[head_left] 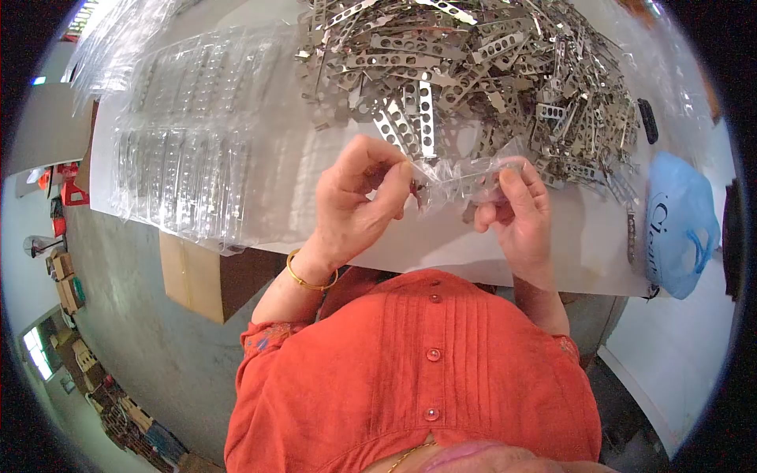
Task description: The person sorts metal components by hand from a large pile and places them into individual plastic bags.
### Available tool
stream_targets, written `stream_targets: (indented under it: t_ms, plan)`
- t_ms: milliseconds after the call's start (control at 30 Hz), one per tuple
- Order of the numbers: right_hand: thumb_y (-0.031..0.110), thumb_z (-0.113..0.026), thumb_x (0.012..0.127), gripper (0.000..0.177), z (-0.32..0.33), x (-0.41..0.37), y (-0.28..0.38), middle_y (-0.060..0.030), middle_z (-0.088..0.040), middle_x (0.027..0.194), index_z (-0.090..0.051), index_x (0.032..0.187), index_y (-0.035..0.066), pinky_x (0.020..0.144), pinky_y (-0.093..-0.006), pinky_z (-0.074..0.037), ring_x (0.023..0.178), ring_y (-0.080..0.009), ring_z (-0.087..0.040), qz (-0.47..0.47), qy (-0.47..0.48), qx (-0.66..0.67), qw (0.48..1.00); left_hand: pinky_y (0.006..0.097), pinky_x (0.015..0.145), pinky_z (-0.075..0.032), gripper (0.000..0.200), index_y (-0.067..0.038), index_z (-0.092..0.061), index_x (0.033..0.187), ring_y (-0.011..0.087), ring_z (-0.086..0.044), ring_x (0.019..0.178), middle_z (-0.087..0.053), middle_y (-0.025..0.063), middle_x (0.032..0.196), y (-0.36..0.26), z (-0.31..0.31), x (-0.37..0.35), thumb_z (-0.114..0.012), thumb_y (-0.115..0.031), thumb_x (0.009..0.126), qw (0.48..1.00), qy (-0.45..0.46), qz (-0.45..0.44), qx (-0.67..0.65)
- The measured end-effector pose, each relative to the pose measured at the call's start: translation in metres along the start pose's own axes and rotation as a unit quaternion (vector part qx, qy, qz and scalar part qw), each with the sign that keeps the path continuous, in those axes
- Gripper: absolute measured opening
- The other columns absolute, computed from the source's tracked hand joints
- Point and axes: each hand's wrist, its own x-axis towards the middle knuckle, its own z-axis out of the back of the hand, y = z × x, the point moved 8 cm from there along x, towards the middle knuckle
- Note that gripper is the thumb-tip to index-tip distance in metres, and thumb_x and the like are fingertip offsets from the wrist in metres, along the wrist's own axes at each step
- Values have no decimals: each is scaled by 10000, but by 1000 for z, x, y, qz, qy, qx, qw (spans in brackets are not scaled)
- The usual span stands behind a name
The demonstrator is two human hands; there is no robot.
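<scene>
My left hand (359,193), with a gold bangle (311,277) at its wrist, pinches one end of a small clear plastic bag (461,183). At the bag's other end, the thumb and fingers of my right hand (516,209) are closed on the plastic. The bag is crinkled and stretched between both hands above the table's front edge; whether anything lies inside I cannot make out. Just beyond the hands is a large heap of flat metal strips with round holes (473,71). A few strips (426,118) lie loose at its near side.
Rows of clear plastic packs (185,169) cover the left of the white table (587,256). A blue plastic bag (680,225) and a dark narrow object (647,121) are at the right. Below the table's left edge stands a cardboard box (193,276).
</scene>
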Motion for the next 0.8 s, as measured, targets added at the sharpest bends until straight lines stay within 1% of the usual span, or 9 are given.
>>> stream_targets:
  t_ms: [167, 233, 267, 333, 467, 533, 667, 733, 800]
  plan:
    - [213, -546, 1016, 164, 0, 0, 2, -55, -647, 795, -577, 1051, 56, 550, -319, -529, 594, -157, -626, -2, 3, -9, 1000, 203, 584, -490, 79, 4, -576, 968, 57, -581, 648, -617, 22, 800, 0, 1, 0, -605, 51, 911, 1000, -22, -2, 21]
    - [213, -545, 1017, 166, 0, 1, 3, -52, -642, 789, -576, 1056, 55, 549, -320, -529, 596, -161, -628, -2, 1, -17, 1000, 207, 534, -447, 66, 9, -578, 980, 72, -555, 631, -607, 38, 846, -9, 1, 0, -572, 57, 935, 991, -2, -89, 103]
    - [214, -544, 1017, 172, 1, 2, 2, -50, -637, 783, -575, 1061, 51, 550, -324, -531, 594, -164, -627, -1, 2, -14, 1000, 207, 534, -447, 66, 9, -578, 980, 72, -555, 631, -607, 38, 846, -10, 2, 2, -572, 57, 935, 991, -2, -89, 104]
    - [215, -542, 1018, 178, 0, 2, 0, -48, -632, 776, -575, 1066, 46, 550, -327, -533, 593, -167, -626, -1, 5, -8, 1000, 197, 566, -437, 69, 14, -582, 993, 63, -535, 666, -589, 26, 883, -38, -9, -5, -567, 55, 939, 932, 24, -275, 236]
    - [224, -539, 1021, 192, 2, 4, 4, -60, -632, 789, -571, 1051, 37, 553, -335, -539, 592, -170, -622, 15, -11, -3, 1000, 204, 594, -438, 85, 17, -583, 1002, 62, -522, 693, -580, 32, 907, -31, -6, -4, -584, 54, 925, 938, -4, -263, 227]
    - [226, -539, 1022, 193, 2, 4, 5, -68, -634, 801, -570, 1043, 36, 552, -338, -540, 594, -170, -621, 25, -11, -4, 1000, 210, 618, -440, 98, 12, -582, 1001, 66, -523, 712, -575, 37, 898, -7, 8, -2, -615, 35, 912, 991, -73, -78, 85]
    - [224, -525, 1030, 195, 6, 3, 13, -85, -631, 815, -563, 1047, 34, 544, -343, -547, 607, -174, -624, 80, -40, -40, 995, 217, 603, -456, 107, 3, -587, 985, 65, -535, 698, -570, 44, 892, -3, 3, -4, -657, -10, 905, 988, -43, -46, 141]
    - [221, -518, 1034, 194, 5, 3, 16, -88, -629, 815, -561, 1056, 32, 543, -346, -551, 611, -176, -625, 92, -45, -56, 993, 210, 604, -461, 126, -3, -590, 956, 62, -545, 695, -566, 41, 882, -6, -10, -3, -692, -41, 893, 958, 24, -107, 264]
    - [215, -505, 1040, 195, 5, 1, 18, -87, -626, 806, -545, 1078, 28, 545, -351, -560, 620, -177, -626, 106, -61, -68, 990, 209, 606, -462, 136, -3, -588, 942, 63, -548, 694, -565, 40, 879, -6, -17, -3, -704, -37, 879, 960, 20, -92, 265]
